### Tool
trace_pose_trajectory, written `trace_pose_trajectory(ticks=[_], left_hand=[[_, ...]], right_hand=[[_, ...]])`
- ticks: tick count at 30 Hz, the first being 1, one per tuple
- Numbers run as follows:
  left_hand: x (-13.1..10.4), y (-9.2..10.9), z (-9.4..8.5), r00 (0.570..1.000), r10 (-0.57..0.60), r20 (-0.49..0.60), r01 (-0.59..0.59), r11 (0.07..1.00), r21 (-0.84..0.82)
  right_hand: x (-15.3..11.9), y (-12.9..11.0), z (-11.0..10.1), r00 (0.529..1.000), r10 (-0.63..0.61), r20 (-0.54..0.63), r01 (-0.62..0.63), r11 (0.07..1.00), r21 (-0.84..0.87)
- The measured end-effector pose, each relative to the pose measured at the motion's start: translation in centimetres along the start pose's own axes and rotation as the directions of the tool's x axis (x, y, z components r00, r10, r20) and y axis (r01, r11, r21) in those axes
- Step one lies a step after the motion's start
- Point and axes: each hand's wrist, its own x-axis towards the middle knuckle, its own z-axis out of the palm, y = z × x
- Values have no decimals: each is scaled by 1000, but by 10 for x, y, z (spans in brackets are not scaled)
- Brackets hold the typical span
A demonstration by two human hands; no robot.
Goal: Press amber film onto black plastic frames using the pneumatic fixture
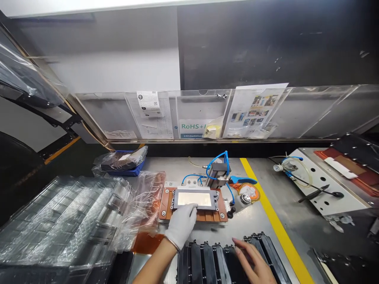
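Observation:
My left hand (182,225), in a white glove, rests against the lower edge of a dark-framed rectangular part with a pale cream panel (201,198). Its fingers are stretched forward onto the part and do not wrap round it. That part sits in a brown fixture (207,216) with round metal screws at its corners. My bare right hand (254,262) is over a row of long black plastic parts (204,264), its fingers extended and apart, with the fingertips at the far ends of the parts. Whether they touch is unclear.
Behind the fixture stands a pneumatic cylinder (219,171) with blue hoses. Blue-handled cutters (242,180) and a round-capped container (245,199) are to its right. Clear plastic trays (68,221) are stacked at left, near a blue bin (130,170). Yellow tape (275,219) crosses the bench.

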Motion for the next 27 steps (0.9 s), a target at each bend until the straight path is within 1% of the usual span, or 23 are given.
trace_pose_trajectory(ticks=[2, 3, 5, 6, 7, 8, 9, 10, 11, 12, 13, 15, 16, 17, 19, 21, 24, 27], left_hand=[[10, 2, 5, 994, 107, -3, -105, 986, 127], [14, 1, 8, 987, 163, 8, -161, 966, 202], [19, -2, 16, 964, 264, 21, -254, 902, 348], [20, -4, 19, 953, 302, 11, -283, 880, 381], [21, -5, 21, 944, 328, -12, -302, 881, 364], [20, -5, 21, 940, 339, -46, -312, 904, 291], [20, -5, 20, 940, 333, -80, -315, 932, 177], [19, -4, 18, 940, 323, -105, -317, 946, 72], [18, -4, 13, 940, 314, -133, -316, 949, 10], [17, -4, 6, 937, 305, -170, -309, 951, 0], [16, -6, -3, 932, 289, -218, -289, 957, 33], [13, -14, -24, 921, 208, -331, -176, 977, 123], [11, -20, -36, 917, 147, -371, -101, 985, 141], [9, -27, -46, 918, 82, -387, -30, 990, 139], [6, -40, -63, 936, -32, -351, 76, 991, 111], [5, -48, -70, 955, -93, -283, 119, 990, 76], [12, -46, -64, 968, -159, -193, 163, 987, 8], [21, -35, -50, 963, -239, -127, 231, 970, -80]], right_hand=[[27, 1, -4, 988, -130, -77, 117, 981, -155], [41, 2, -3, 977, -183, -112, 154, 962, -224], [64, 4, 0, 962, -242, -126, 194, 931, -310], [74, 6, 2, 960, -255, -120, 204, 922, -329], [81, 6, 2, 959, -260, -108, 211, 917, -339], [87, 7, 2, 959, -267, -92, 219, 909, -354], [90, 7, 1, 960, -270, -75, 225, 902, -368], [92, 6, -1, 961, -270, -60, 228, 896, -381], [92, 5, -4, 963, -266, -49, 227, 892, -391], [90, 4, -7, 965, -260, -42, 223, 891, -396], [87, 3, -10, 967, -252, -38, 217, 892, -397], [81, 1, -14, 972, -230, -38, 200, 905, -376], [79, 1, -14, 976, -215, -43, 187, 917, -353], [78, 0, -13, 979, -197, -51, 170, 931, -323], [80, -2, -6, 987, -146, -65, 126, 963, -240], [88, -6, 8, 995, -71, -68, 62, 990, -130], [108, -14, 33, 996, 73, -52, -70, 996, 53], [126, -21, 56, 977, 211, -22, -201, 953, 226]])
